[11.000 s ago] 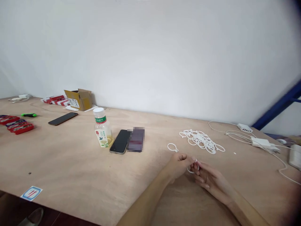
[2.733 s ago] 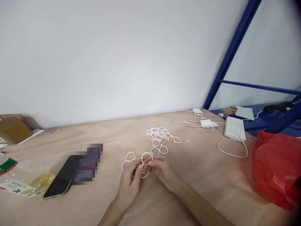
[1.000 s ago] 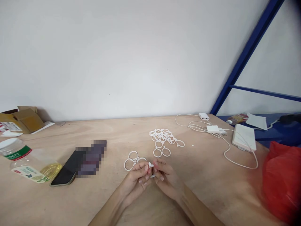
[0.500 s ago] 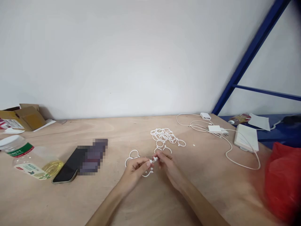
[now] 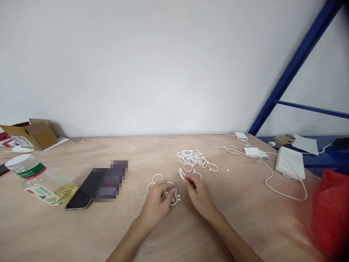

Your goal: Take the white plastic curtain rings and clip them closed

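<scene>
One ring (image 5: 181, 174) points forward-left from the right grip (image 5: 200, 194).

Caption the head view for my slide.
Right hand holding a white ring, left hand by other rings on a table.

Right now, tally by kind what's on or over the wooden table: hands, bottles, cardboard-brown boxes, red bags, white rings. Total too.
Hands: 2 (left hand, right hand)
Bottle: 1
Brown box: 1
Red bag: 1
Total: 5, excluding white rings, too overlapped to count
</scene>
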{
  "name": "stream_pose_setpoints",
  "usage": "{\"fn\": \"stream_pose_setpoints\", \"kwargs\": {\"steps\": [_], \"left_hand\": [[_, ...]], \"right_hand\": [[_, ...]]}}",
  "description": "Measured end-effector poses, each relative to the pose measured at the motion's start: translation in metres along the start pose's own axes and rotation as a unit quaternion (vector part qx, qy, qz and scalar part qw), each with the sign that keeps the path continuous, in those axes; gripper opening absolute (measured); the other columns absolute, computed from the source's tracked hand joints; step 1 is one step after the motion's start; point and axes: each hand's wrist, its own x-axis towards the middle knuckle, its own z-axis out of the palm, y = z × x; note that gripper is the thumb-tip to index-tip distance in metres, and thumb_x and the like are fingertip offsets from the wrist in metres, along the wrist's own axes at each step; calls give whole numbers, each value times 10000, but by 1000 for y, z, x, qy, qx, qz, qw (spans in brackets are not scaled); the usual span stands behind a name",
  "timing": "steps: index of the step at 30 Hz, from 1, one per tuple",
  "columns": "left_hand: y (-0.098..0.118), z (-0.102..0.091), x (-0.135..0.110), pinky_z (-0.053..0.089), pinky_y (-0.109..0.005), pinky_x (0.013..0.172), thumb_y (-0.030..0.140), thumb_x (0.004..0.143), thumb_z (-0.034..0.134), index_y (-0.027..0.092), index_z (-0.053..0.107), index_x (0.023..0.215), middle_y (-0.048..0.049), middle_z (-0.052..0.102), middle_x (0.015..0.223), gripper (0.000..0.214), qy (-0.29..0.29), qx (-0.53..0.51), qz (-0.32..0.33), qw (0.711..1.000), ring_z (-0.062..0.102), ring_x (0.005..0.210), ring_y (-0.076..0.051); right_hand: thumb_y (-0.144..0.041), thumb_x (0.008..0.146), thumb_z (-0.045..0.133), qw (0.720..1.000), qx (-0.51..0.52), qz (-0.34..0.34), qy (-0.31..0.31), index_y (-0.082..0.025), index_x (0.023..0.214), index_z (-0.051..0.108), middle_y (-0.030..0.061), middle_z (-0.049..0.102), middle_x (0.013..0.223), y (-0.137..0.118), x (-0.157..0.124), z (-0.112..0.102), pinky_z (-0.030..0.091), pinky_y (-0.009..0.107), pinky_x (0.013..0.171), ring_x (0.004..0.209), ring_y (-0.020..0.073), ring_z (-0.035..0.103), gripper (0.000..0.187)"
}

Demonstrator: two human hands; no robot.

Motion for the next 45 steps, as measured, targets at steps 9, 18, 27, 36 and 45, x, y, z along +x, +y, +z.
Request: {"fn": "stream_pose_setpoints", "kwargs": {"steps": [9,18,27,36,45], "left_hand": [[18,0,5,416,-260,606,527,854,490,162,584,686,-14,594,599,412,-70,-328,-63,940,534,568,-142],[11,-3,1,373,-244,655,398,765,672,135,574,635,-27,573,678,309,-119,-454,-119,875,501,662,-128],[17,7,-3,398,-236,706,251,728,729,121,577,596,-14,518,666,239,-119,-635,-162,746,513,709,-118],[14,-4,2,348,-268,641,421,775,657,148,624,632,-18,526,654,310,-70,-420,-93,900,459,637,-137],[-5,-14,5,338,-326,813,219,665,699,253,726,732,-49,603,822,80,83,-22,10,996,488,854,-244]], "right_hand": [[-507,766,610,885,402,143,-188,-158,622,644,14,546,612,-20,-15,16,316,274,578,608,133,435,378],[-489,726,694,886,357,218,-200,-155,625,568,-34,499,601,-31,-13,1,118,232,436,452,44,304,371],[-308,708,757,794,532,219,-194,-139,575,552,-61,390,514,-28,-15,7,196,190,416,460,38,182,297],[-459,760,664,903,372,190,-101,-182,744,635,-8,537,659,-22,-8,4,285,230,448,495,87,372,280],[-227,787,563,952,-300,-18,61,-213,781,681,99,581,873,25,11,-23,376,379,771,883,258,511,119]]}}
